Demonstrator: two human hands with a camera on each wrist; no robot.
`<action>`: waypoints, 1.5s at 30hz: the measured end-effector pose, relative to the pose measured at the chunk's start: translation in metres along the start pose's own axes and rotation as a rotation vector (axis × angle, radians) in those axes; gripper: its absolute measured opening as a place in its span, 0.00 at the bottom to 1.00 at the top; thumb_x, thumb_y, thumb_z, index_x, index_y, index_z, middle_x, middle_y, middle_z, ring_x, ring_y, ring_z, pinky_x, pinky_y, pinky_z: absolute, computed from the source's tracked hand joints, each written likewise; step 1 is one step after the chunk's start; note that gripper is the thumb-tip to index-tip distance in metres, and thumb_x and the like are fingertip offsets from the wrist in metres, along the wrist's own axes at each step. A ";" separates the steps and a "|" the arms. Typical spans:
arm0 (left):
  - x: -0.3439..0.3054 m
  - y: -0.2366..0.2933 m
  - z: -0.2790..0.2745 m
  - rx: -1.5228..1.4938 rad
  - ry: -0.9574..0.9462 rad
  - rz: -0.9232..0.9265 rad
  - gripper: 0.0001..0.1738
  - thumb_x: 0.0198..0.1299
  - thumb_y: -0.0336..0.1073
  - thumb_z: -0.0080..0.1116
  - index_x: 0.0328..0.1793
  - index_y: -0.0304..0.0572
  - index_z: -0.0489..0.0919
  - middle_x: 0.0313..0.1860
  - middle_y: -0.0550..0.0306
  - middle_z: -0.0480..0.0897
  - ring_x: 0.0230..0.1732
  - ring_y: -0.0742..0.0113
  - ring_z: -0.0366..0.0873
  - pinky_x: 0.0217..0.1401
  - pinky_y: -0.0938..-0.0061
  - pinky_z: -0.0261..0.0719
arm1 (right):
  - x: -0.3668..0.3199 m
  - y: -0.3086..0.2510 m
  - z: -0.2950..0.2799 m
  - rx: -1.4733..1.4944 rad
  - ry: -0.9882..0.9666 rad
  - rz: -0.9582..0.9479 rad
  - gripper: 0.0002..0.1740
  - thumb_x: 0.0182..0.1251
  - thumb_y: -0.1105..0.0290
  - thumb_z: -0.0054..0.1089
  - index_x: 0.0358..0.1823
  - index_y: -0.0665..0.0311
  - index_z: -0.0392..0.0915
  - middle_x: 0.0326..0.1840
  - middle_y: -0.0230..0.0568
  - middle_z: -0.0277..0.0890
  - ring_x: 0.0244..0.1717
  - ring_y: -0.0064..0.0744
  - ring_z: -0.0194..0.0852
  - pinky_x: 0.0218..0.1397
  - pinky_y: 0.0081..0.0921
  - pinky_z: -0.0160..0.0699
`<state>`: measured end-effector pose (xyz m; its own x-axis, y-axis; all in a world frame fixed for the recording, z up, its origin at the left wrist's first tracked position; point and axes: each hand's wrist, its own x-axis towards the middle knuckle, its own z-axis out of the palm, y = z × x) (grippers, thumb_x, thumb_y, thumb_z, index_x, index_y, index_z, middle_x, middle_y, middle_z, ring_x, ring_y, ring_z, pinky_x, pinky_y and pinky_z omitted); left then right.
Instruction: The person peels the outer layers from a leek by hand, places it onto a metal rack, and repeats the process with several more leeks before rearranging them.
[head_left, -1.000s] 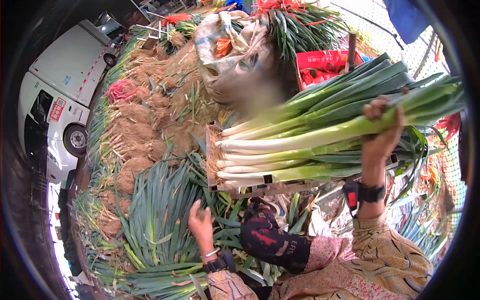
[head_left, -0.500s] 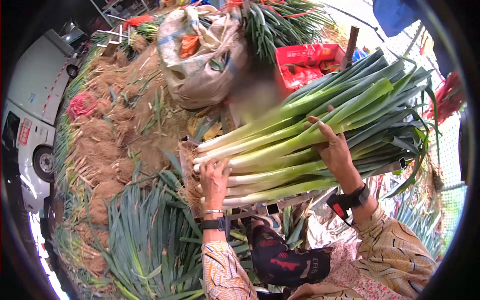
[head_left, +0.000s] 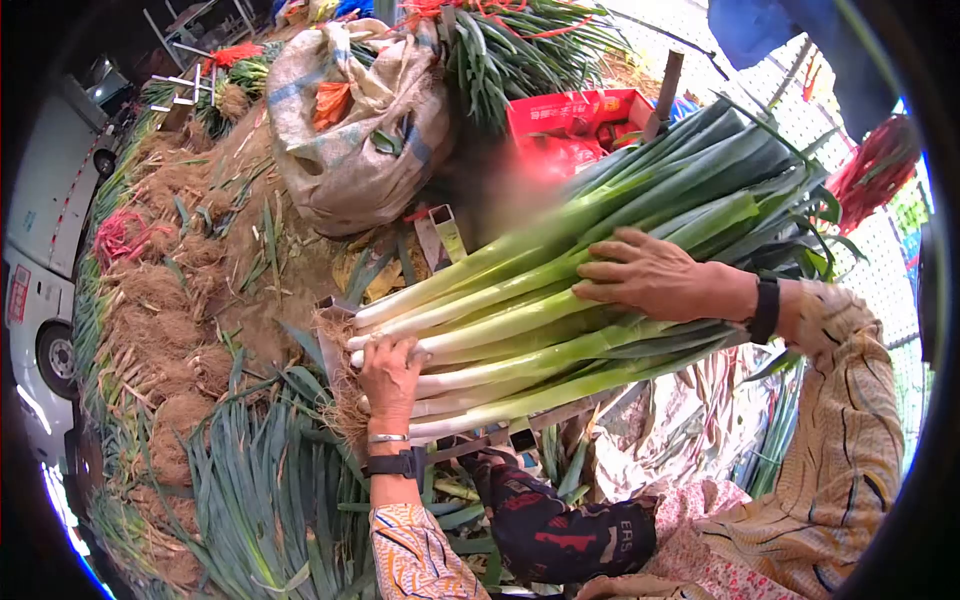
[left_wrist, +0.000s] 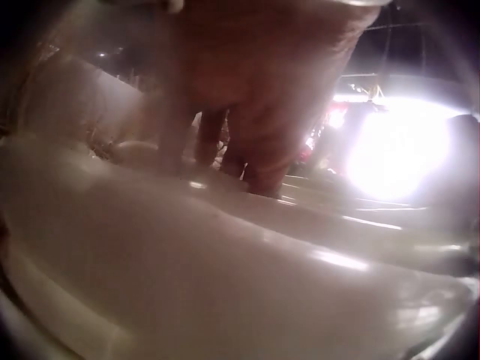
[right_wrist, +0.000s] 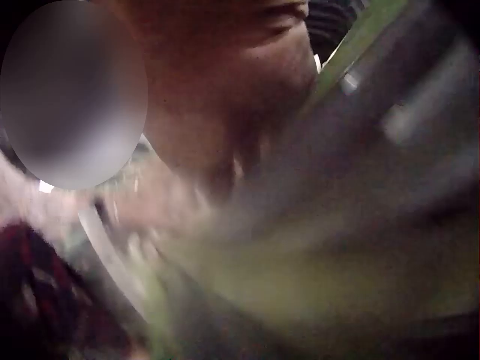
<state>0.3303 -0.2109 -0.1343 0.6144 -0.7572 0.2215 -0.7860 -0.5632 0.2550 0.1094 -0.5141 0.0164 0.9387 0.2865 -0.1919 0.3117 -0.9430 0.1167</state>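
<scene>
Leeks (head_left: 530,315) lie side by side in a thick row on a metal frame (head_left: 520,438), white root ends at the left and dark green leaves at the right. My left hand (head_left: 388,375) holds the white shank of a leek near the roots, its fingers bent over the stalk. In the left wrist view those fingers (left_wrist: 259,161) reach down behind a glossy white shank (left_wrist: 187,262). My right hand (head_left: 650,275) rests across the green part of the row, fingers extended. The right wrist view is blurred, showing the hand (right_wrist: 225,112) over green stalks.
A woven sack (head_left: 365,150) and a red box (head_left: 575,120) stand beyond the frame. More leeks (head_left: 265,480) cover the ground at the left, with a row of root bundles (head_left: 160,350) behind. A white truck (head_left: 45,220) stands far left.
My right hand gripped a leek at the leafy end and lowered it onto the row; it has let go and lies flat. My left hand came up from below to the root end.
</scene>
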 end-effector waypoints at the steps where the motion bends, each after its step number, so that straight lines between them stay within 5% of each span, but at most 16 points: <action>1: 0.001 -0.001 -0.003 -0.001 0.010 0.005 0.14 0.58 0.46 0.56 0.43 0.48 0.83 0.40 0.48 0.80 0.46 0.46 0.74 0.51 0.55 0.71 | 0.001 0.006 0.001 -0.029 0.001 -0.030 0.34 0.52 0.66 0.57 0.65 0.50 0.64 0.65 0.34 0.63 0.67 0.39 0.56 0.69 0.43 0.52; 7: 0.026 -0.005 0.026 0.125 0.183 0.090 0.15 0.59 0.46 0.55 0.44 0.45 0.81 0.43 0.48 0.80 0.48 0.46 0.73 0.49 0.54 0.73 | 0.021 0.034 0.019 0.000 -0.021 -0.053 0.34 0.55 0.66 0.55 0.67 0.46 0.62 0.70 0.35 0.59 0.70 0.43 0.53 0.66 0.41 0.54; 16: 0.008 -0.009 -0.005 -0.119 -0.175 -0.095 0.19 0.59 0.42 0.54 0.52 0.40 0.78 0.44 0.40 0.80 0.42 0.43 0.76 0.48 0.55 0.75 | 0.014 0.021 0.019 0.019 -0.112 -0.033 0.31 0.59 0.68 0.49 0.67 0.41 0.61 0.71 0.30 0.57 0.74 0.45 0.46 0.70 0.50 0.47; 19: -0.016 -0.028 -0.030 -0.209 -0.057 -0.159 0.19 0.58 0.35 0.55 0.55 0.37 0.75 0.45 0.39 0.79 0.42 0.43 0.76 0.48 0.56 0.75 | 0.012 0.022 0.025 0.007 -0.085 -0.029 0.30 0.60 0.67 0.49 0.66 0.41 0.63 0.70 0.29 0.59 0.74 0.44 0.46 0.70 0.50 0.46; 20: -0.029 -0.006 -0.071 -0.563 -0.057 -0.428 0.19 0.57 0.28 0.55 0.55 0.35 0.74 0.47 0.40 0.79 0.45 0.47 0.77 0.48 0.59 0.75 | 0.012 0.022 0.027 0.020 -0.074 -0.024 0.30 0.60 0.67 0.49 0.66 0.40 0.63 0.70 0.28 0.59 0.74 0.44 0.46 0.70 0.50 0.46; 21: -0.054 -0.025 -0.065 -0.443 0.288 -0.199 0.19 0.56 0.25 0.56 0.56 0.35 0.74 0.48 0.44 0.79 0.49 0.52 0.77 0.49 0.63 0.75 | 0.011 0.022 0.029 0.038 -0.063 -0.021 0.30 0.60 0.67 0.49 0.66 0.40 0.63 0.70 0.28 0.59 0.74 0.44 0.46 0.70 0.50 0.46; 23: -0.110 -0.019 -0.123 -0.291 0.257 -0.369 0.18 0.58 0.30 0.58 0.55 0.36 0.76 0.50 0.44 0.79 0.48 0.56 0.77 0.49 0.67 0.75 | 0.008 0.018 0.022 0.049 -0.074 -0.001 0.29 0.61 0.66 0.48 0.66 0.41 0.63 0.70 0.28 0.60 0.74 0.45 0.46 0.69 0.50 0.47; 26: -0.203 0.027 -0.169 -0.166 0.206 -0.714 0.16 0.61 0.33 0.57 0.54 0.36 0.78 0.35 0.52 0.80 0.34 0.62 0.75 0.40 0.70 0.74 | 0.008 0.022 0.034 0.040 -0.035 -0.027 0.28 0.62 0.65 0.47 0.66 0.41 0.64 0.69 0.28 0.62 0.73 0.46 0.47 0.69 0.50 0.47; 30: -0.340 0.087 -0.181 -0.224 0.334 -0.912 0.15 0.62 0.37 0.57 0.54 0.40 0.79 0.32 0.53 0.80 0.33 0.64 0.75 0.41 0.68 0.72 | 0.014 0.015 0.018 -0.008 -0.108 -0.006 0.29 0.58 0.64 0.55 0.64 0.43 0.68 0.68 0.30 0.62 0.71 0.46 0.49 0.67 0.50 0.50; 35: -0.453 0.154 -0.184 -0.220 0.534 -1.086 0.15 0.65 0.36 0.53 0.55 0.39 0.79 0.30 0.56 0.80 0.24 0.70 0.63 0.32 0.69 0.69 | 0.025 -0.071 -0.030 0.145 0.211 -0.110 0.29 0.56 0.64 0.59 0.62 0.49 0.70 0.68 0.44 0.60 0.70 0.46 0.51 0.68 0.44 0.53; 36: -0.466 0.164 -0.186 -0.140 0.475 -1.142 0.16 0.66 0.36 0.52 0.56 0.38 0.78 0.28 0.58 0.78 0.21 0.71 0.59 0.27 0.68 0.64 | 0.025 -0.101 -0.049 0.284 0.270 -0.208 0.27 0.58 0.65 0.58 0.62 0.49 0.70 0.69 0.42 0.59 0.69 0.46 0.53 0.68 0.43 0.56; 39: -0.483 0.192 -0.170 -0.465 0.791 -1.177 0.16 0.64 0.37 0.54 0.54 0.37 0.78 0.25 0.60 0.76 0.20 0.73 0.56 0.26 0.66 0.62 | 0.026 -0.199 -0.099 0.700 0.412 -0.597 0.25 0.59 0.72 0.57 0.60 0.61 0.70 0.60 0.49 0.68 0.61 0.47 0.67 0.64 0.36 0.65; 40: -0.478 0.205 -0.159 -0.437 0.979 -1.134 0.16 0.63 0.38 0.56 0.53 0.35 0.78 0.27 0.61 0.77 0.21 0.74 0.61 0.27 0.66 0.63 | 0.024 -0.233 -0.117 0.847 0.392 -0.663 0.24 0.61 0.69 0.58 0.60 0.60 0.71 0.59 0.49 0.70 0.61 0.45 0.67 0.63 0.35 0.67; 41: -0.498 0.197 -0.134 -0.710 0.937 -1.270 0.16 0.63 0.38 0.56 0.51 0.35 0.78 0.36 0.57 0.80 0.28 0.69 0.70 0.32 0.68 0.69 | 0.027 -0.263 -0.127 0.928 0.366 -0.738 0.23 0.63 0.66 0.59 0.60 0.58 0.71 0.60 0.47 0.70 0.62 0.43 0.66 0.65 0.35 0.65; 43: -0.530 0.174 -0.039 -0.449 0.901 -1.242 0.15 0.62 0.37 0.57 0.50 0.34 0.78 0.41 0.55 0.81 0.33 0.66 0.73 0.34 0.70 0.71 | 0.015 -0.316 -0.159 1.068 0.171 -0.654 0.23 0.65 0.62 0.56 0.61 0.57 0.70 0.64 0.45 0.66 0.63 0.43 0.65 0.64 0.36 0.67; 45: -0.467 0.225 -0.083 -1.090 0.920 -1.310 0.13 0.62 0.36 0.57 0.49 0.36 0.79 0.39 0.54 0.81 0.33 0.64 0.73 0.33 0.71 0.71 | 0.045 -0.358 -0.147 1.224 0.329 -0.847 0.22 0.66 0.62 0.56 0.60 0.60 0.72 0.61 0.45 0.69 0.60 0.37 0.68 0.62 0.30 0.67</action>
<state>-0.1276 0.0432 -0.1022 0.8212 0.4809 -0.3070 0.2714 0.1440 0.9516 0.0618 -0.1387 0.1090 0.5937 0.6657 0.4521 0.6028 0.0043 -0.7979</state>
